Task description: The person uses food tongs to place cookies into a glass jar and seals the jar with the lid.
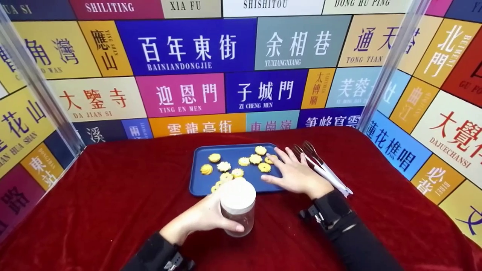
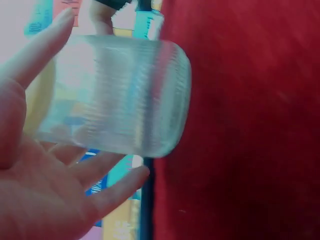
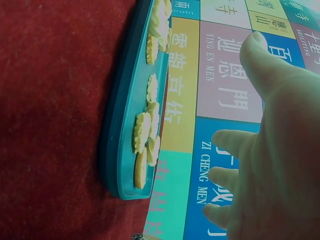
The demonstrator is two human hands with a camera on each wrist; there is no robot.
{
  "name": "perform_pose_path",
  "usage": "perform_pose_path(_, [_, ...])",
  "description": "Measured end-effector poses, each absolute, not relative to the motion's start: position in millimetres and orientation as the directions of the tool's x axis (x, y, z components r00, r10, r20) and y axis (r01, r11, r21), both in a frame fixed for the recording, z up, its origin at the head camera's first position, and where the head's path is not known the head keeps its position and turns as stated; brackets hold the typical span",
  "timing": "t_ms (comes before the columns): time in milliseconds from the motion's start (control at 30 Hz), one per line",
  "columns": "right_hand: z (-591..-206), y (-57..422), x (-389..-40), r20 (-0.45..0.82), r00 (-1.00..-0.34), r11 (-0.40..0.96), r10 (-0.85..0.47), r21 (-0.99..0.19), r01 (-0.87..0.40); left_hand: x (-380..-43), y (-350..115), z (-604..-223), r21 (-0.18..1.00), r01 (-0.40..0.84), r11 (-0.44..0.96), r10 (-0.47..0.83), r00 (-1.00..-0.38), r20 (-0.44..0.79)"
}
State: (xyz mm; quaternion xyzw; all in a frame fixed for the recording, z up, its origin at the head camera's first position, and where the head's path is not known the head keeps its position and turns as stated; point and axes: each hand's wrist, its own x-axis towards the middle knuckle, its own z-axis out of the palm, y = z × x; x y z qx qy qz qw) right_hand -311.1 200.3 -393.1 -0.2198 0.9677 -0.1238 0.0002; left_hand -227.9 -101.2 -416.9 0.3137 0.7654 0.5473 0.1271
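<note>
In the head view, the left hand [image 1: 203,216] grips an upright lidded jar [image 1: 238,205] below centre, thumb curled round its side. Just beyond it, a tray [image 1: 199,183] of cookies [image 1: 255,159] runs left to right. The right hand [image 1: 295,175], fingers spread and holding nothing, is nearer the cookies at the tray's right end.

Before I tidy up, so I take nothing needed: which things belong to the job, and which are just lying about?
Likely part of the job:
jar, in the left grip
cookies
tray, holding them

Apparently just lying about:
tongs, untouched beside the tray, though perhaps for the cookies
</note>
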Motion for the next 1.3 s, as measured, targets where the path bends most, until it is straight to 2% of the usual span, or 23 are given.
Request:
perform_pose_path(233, [-394,200,-311,0.042,-0.904,0.876,-0.426,-0.232,-0.424,-234,-104,-436,0.971,0.218,0.099,0.670,-0.736,0.097])
perform_pose_path(400, [-389,201,-311,0.063,-0.900,0.869,-0.431,-0.241,-0.433,-237,-104,-439,0.969,0.225,0.100,0.696,-0.712,0.094])
perform_pose_path(533, [-376,201,-307,0.135,-0.884,0.842,-0.448,-0.269,-0.468,-237,-104,-439,0.967,0.232,0.104,0.700,-0.708,0.094])
perform_pose_path(733, [-349,191,-286,0.211,-0.857,0.769,-0.469,-0.379,-0.514,-237,-104,-440,0.969,0.221,0.110,0.696,-0.713,0.084])
perform_pose_path(867, [-334,180,-267,0.257,-0.832,0.735,-0.492,-0.389,-0.555,-236,-104,-440,0.968,0.226,0.110,0.695,-0.714,0.088])
perform_pose_path(1067, [-321,163,-239,0.320,-0.779,0.702,-0.539,-0.339,-0.626,-237,-104,-441,0.964,0.243,0.107,0.699,-0.708,0.101])
perform_pose_path(1300, [-328,140,-217,0.319,-0.735,0.730,-0.598,-0.162,-0.664,-237,-105,-442,0.960,0.257,0.115,0.698,-0.709,0.106])
